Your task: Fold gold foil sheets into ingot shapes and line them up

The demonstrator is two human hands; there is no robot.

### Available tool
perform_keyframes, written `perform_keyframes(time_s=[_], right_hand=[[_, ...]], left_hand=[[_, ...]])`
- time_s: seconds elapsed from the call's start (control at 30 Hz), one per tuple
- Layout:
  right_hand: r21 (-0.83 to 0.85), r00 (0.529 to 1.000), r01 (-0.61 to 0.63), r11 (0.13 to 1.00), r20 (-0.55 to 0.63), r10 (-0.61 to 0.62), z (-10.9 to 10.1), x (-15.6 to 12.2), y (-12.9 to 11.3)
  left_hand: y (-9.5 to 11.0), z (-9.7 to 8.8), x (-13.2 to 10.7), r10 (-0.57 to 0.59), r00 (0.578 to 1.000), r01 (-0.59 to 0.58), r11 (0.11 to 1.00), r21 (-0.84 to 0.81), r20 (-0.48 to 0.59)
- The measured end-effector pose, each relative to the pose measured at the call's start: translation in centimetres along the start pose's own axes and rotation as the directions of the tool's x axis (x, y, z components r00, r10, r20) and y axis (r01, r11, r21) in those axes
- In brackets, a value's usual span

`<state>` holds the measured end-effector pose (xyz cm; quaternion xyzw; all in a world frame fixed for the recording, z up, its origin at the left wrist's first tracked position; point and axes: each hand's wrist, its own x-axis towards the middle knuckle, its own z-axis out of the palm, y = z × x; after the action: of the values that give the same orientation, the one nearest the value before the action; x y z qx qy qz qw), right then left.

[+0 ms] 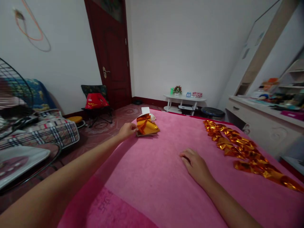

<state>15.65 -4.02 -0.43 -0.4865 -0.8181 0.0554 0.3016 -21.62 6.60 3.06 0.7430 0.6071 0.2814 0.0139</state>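
Note:
At the left edge of a stack of gold foil paper (148, 127), my left hand (128, 130) has its thumb and fingers pinched together on a foil sheet. The stack lies on the pink cloth (163, 190), and its top sheets are loose and partly curled. My right hand (193, 163) rests on the same cloth with nothing in it, thumb and fingers slightly apart. To its right lie several twisted, crumpled gold foil pieces (231, 146) in long rows.
Behind the foil stack are a small white object (145, 110) and a round pale one. A dresser (247, 109) with clutter borders the right side. A fan (14, 95) and a glass side table (28, 164) stand at left. Farther off are a folding chair (96, 103) and a white table (185, 97).

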Motion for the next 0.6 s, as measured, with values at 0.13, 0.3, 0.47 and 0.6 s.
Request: perform_keyframes(time_s=[0.13,0.3,0.47,0.6], right_hand=[[0.012,1.0,0.012,1.0,0.012,-0.012,0.1,0.0,0.3],[0.023,1.0,0.002,1.0,0.012,-0.002,0.1,0.0,0.4],[0.033,1.0,-0.003,0.999,0.005,0.003,0.0,0.1,0.1],[0.036,1.0,-0.007,0.999,0.007,0.007,-0.1,0.1,0.1]], left_hand=[[-1.6,0.4,0.1,-0.043,0.999,0.043,0.999,0.006,-0.023],[-1.4,0.2,1.4,-0.063,0.997,0.064,0.998,0.016,-0.039],[0.1,0.3,2.1,-0.008,0.998,0.01,1.0,-0.026,0.056],[1.1,0.7,1.1,0.062,0.98,-0.047,0.996,-0.079,0.191]])
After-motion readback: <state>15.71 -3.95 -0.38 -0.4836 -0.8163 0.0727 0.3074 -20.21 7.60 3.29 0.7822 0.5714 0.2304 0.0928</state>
